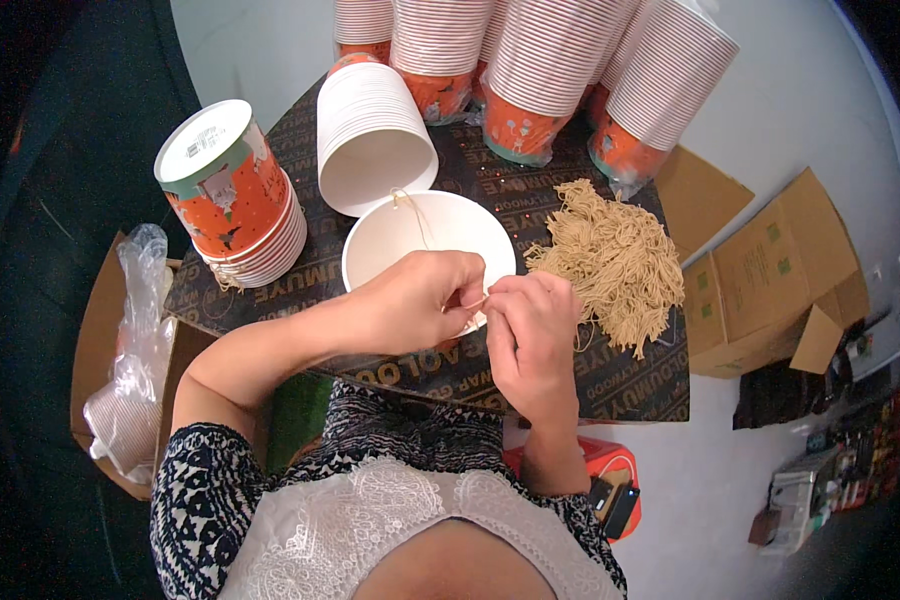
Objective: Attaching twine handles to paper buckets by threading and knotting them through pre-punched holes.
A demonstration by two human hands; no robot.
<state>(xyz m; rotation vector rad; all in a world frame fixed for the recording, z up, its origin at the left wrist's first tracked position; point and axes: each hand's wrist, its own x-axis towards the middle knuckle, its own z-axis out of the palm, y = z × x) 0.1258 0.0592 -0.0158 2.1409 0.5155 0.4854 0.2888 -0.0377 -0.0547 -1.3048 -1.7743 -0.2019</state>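
A white-lined paper bucket (385,240) stands mouth up in front of me, and a thin tan cord (411,207) hangs from its far rim into it. Over its near rim, my left hand (420,300) and my right hand (533,325) meet with their fingertips pinched together. A short length of cord shows between those fingertips; the knuckles hide the rest. Just right of my right hand lies a loose heap of tan cords (615,262). Beyond the bucket, a nested stack of white buckets (370,135) lies on its side, its open mouth toward me.
At the left, upside-down orange printed buckets (228,195) are stacked on the dark printed tabletop (440,365). Tall wrapped bucket stacks (550,70) line the far edge. A cardboard box (120,400) with wrapped buckets stands lower left; open cartons (770,280) stand at right. A red stool (610,465) holds phone-like devices.
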